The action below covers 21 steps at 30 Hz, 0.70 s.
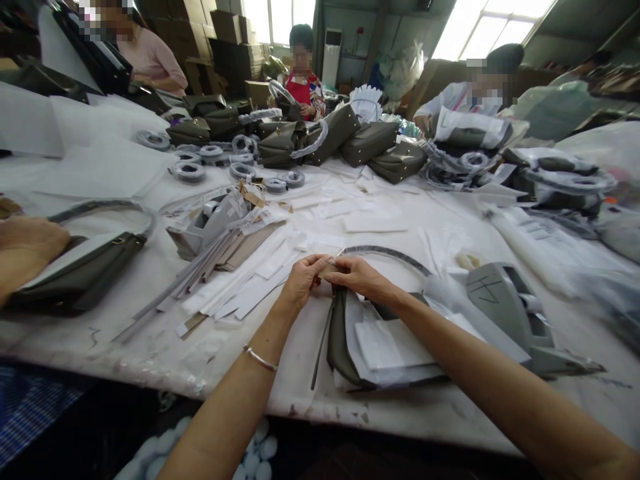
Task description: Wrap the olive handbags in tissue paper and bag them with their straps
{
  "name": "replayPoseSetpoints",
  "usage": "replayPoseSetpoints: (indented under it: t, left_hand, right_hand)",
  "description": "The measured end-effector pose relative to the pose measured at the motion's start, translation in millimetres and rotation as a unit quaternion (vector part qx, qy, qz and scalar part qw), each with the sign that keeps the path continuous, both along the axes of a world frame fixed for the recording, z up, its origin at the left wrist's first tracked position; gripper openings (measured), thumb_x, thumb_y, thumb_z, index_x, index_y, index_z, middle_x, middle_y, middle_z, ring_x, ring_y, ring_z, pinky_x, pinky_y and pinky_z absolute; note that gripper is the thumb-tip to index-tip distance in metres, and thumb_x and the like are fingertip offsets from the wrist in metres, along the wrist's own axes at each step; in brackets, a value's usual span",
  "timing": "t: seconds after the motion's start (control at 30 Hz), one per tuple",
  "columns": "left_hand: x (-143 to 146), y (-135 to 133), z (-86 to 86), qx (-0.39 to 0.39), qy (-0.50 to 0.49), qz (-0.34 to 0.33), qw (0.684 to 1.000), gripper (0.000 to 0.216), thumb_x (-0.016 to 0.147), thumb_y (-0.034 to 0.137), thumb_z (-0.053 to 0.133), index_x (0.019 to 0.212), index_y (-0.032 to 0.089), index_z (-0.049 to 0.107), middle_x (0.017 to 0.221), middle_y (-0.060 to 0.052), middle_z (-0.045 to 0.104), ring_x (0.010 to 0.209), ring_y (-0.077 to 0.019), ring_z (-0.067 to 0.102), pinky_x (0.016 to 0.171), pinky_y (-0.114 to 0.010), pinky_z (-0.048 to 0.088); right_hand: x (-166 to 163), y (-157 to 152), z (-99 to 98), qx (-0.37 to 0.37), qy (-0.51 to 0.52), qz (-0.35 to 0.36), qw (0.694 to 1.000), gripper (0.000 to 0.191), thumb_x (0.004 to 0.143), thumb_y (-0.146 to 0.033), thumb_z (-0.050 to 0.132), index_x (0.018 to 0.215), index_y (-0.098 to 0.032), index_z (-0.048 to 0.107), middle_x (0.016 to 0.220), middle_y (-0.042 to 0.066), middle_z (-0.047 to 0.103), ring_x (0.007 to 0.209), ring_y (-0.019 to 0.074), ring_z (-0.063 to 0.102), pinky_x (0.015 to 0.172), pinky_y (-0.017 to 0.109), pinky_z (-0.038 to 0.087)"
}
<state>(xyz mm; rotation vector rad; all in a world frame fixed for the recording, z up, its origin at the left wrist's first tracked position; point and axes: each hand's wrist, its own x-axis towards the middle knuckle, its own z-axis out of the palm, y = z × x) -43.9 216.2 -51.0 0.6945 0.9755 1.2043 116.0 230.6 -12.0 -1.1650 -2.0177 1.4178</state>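
Note:
A dark olive handbag (339,340) lies on the table in front of me, with white paper sheets (395,343) on it. Its handle (390,252) arches up behind, covered in clear wrap. At the near end of that handle, my left hand (305,277) and my right hand (363,277) meet, fingers pinched on a small tan piece (327,269) resembling paper or wrapping. Fingers partly hide it, so its exact kind is unclear. A thin dark strap (320,350) hangs down beside the bag.
Left of my hands lie white paper strips (265,280), tan strips (250,243) and a grey tape dispenser (213,223). Another tape dispenser (505,303) stands right. A co-worker's hand (33,240) touches another handbag (80,270). Farther back are piled bags (335,137), wrapped coils (187,172) and several people.

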Motion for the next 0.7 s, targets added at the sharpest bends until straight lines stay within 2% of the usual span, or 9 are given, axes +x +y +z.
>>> replayPoseSetpoints:
  t: [0.1, 0.2, 0.33, 0.5, 0.7]
  left_hand:
    - [0.4, 0.0, 1.3, 0.007, 0.005, 0.001, 1.000, 0.055, 0.052, 0.055, 0.087, 0.082, 0.013, 0.069, 0.064, 0.002, 0.060, 0.047, -0.0043, 0.042, 0.043, -0.018, 0.026]
    - [0.3, -0.7, 2.4, 0.012, 0.012, -0.001, 1.000, 0.055, 0.053, 0.058, 0.086, 0.079, 0.013, 0.067, 0.062, 0.003, 0.056, 0.047, -0.0040, 0.040, 0.042, -0.018, 0.026]
    - [-0.4, -1.1, 2.5, 0.009, 0.031, 0.006, 0.999, 0.054, 0.054, 0.057, 0.086, 0.080, 0.014, 0.067, 0.060, 0.004, 0.054, 0.044, -0.0027, 0.035, 0.041, -0.018, 0.021]
    - [0.8, 0.2, 1.4, 0.017, 0.059, 0.026, 0.998, 0.051, 0.052, 0.055, 0.087, 0.073, 0.014, 0.064, 0.057, 0.006, 0.050, 0.043, -0.0019, 0.032, 0.041, -0.019, 0.018]
    - [3.2, -1.3, 0.8, 0.040, 0.091, 0.041, 0.994, 0.046, 0.060, 0.056, 0.080, 0.071, 0.014, 0.064, 0.053, 0.006, 0.046, 0.043, -0.0033, 0.029, 0.042, -0.021, 0.016]
  right_hand:
    - [4.0, -2.3, -4.7, 0.048, -0.022, -0.061, 0.997, 0.025, 0.077, -0.037, 0.064, 0.091, -0.017, 0.062, 0.078, -0.001, 0.059, 0.071, 0.0142, 0.050, 0.064, 0.024, 0.037]
    - [4.8, -0.9, -9.1, 0.096, -0.040, -0.077, 0.992, 0.017, 0.083, -0.036, 0.057, 0.084, -0.019, 0.059, 0.077, -0.002, 0.057, 0.072, 0.0145, 0.050, 0.066, 0.025, 0.038]
    - [3.3, 1.1, -10.0, 0.121, -0.077, -0.046, 0.989, 0.027, 0.091, -0.038, 0.046, 0.072, -0.020, 0.053, 0.068, -0.003, 0.050, 0.067, 0.0136, 0.046, 0.064, 0.026, 0.036]
    - [1.4, -3.1, -6.1, 0.169, -0.153, -0.026, 0.973, 0.030, 0.087, -0.041, 0.058, 0.067, -0.019, 0.052, 0.070, -0.002, 0.053, 0.067, 0.0129, 0.046, 0.064, 0.025, 0.033]
    - [-2.4, 0.9, 0.7, 0.131, -0.205, 0.002, 0.970, 0.034, 0.095, -0.036, 0.045, 0.067, -0.019, 0.057, 0.067, -0.001, 0.055, 0.065, 0.0138, 0.049, 0.063, 0.026, 0.033]
